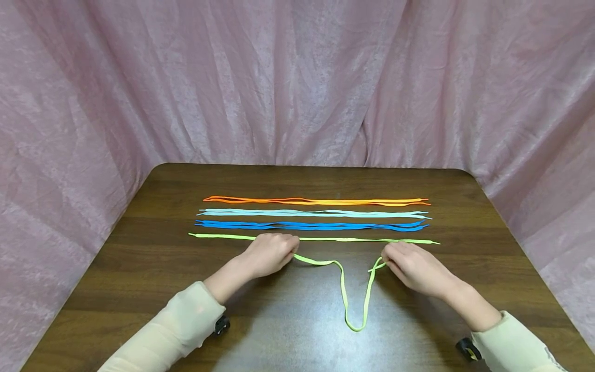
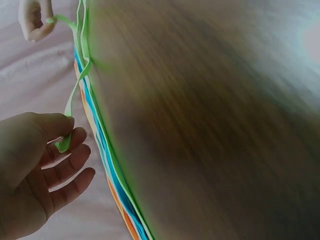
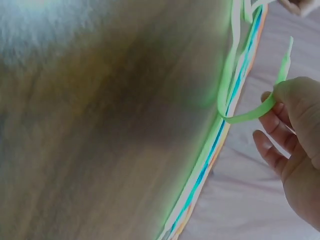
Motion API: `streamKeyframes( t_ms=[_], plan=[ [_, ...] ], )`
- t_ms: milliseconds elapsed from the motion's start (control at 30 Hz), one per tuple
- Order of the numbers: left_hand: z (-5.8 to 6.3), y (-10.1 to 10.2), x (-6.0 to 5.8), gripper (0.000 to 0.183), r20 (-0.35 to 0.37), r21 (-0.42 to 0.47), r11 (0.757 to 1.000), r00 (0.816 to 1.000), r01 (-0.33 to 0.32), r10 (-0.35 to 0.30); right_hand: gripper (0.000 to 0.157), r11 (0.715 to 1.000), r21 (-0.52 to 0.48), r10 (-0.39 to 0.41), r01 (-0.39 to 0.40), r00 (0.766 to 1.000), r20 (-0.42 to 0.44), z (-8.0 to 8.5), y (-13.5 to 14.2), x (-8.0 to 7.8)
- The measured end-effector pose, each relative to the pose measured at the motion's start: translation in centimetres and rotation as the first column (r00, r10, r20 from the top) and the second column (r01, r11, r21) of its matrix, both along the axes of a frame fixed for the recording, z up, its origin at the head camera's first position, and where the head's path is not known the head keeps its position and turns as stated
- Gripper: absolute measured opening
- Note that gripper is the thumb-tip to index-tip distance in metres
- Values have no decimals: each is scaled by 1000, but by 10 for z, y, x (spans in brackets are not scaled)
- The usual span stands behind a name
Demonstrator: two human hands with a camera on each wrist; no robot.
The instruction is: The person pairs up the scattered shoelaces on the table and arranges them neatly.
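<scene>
A slack yellow-green shoelace [image 1: 344, 294] droops in a U between the two hands. My left hand [image 1: 272, 253] pinches it near one end between thumb and forefinger; in the left wrist view a short tail of the lace [image 2: 64, 144] pokes out below the thumb. My right hand [image 1: 415, 266] pinches the other end portion, and its tip [image 3: 290, 47] sticks up past the thumb in the right wrist view. Just beyond both hands, a second yellow-green shoelace [image 1: 344, 239] lies straight across the table, partly covered by the left hand.
Farther back, blue shoelaces [image 1: 311, 226], pale turquoise shoelaces [image 1: 311, 212] and orange shoelaces [image 1: 316, 201] lie in parallel rows on the brown wooden table [image 1: 139, 258]. Pink curtains [image 1: 297, 82] hang behind the table's far edge and along both sides.
</scene>
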State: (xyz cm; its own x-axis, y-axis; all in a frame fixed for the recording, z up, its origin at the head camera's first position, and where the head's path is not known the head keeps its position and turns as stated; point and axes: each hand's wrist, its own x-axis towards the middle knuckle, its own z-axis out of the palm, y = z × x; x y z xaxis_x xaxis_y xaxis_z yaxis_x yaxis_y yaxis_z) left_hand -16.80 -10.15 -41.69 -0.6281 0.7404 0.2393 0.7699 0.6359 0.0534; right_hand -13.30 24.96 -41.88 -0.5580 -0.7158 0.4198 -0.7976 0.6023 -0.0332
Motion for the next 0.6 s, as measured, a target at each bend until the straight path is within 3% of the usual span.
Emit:
streamKeyframes(
  t_ms=[233, 433, 500, 600],
  plan=[
    [2, -33, 4, 20, 1, 26, 998, 999, -49, 49, 8, 999, -41, -29, 29, 1000, -4, 11, 12, -4],
    [3, -59, 6, 23, 32, 56, 989, 991, -133, 132, 28, 997, -76, -27, 24, 999, -29, 16, 23, -8],
    [2, -68, 6, 24, 57, 59, 985, 985, -163, 160, 25, 996, -85, -41, 38, 999, -26, 17, 28, -9],
    [1, -81, 6, 24, 87, 55, 977, 976, -206, 201, 8, 994, -85, -74, 72, 997, -13, 17, 35, -11]
  ],
)
